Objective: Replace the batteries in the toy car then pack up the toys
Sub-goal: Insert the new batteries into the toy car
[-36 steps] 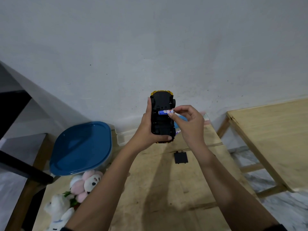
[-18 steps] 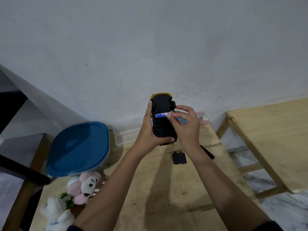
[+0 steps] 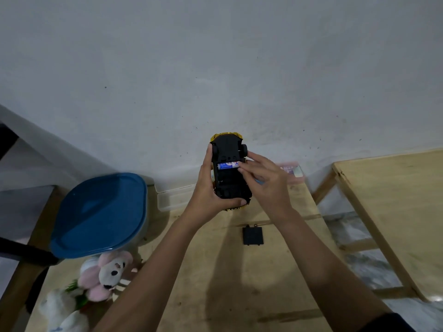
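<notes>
One battery [image 3: 226, 166] is being seated: left hand [image 3: 208, 190] grips the toy car [image 3: 231, 183], right fingers [image 3: 254, 162] press the battery's end, which probably needs a firmer push.

Free: you can pass over the bare table [image 3: 239, 283] near centre | left blocked: blue-lidded tub [image 3: 100, 212], plush toys [image 3: 105, 274] | far: clear box [image 3: 172, 197] | black cover [image 3: 253, 235] lies mid-table
</notes>
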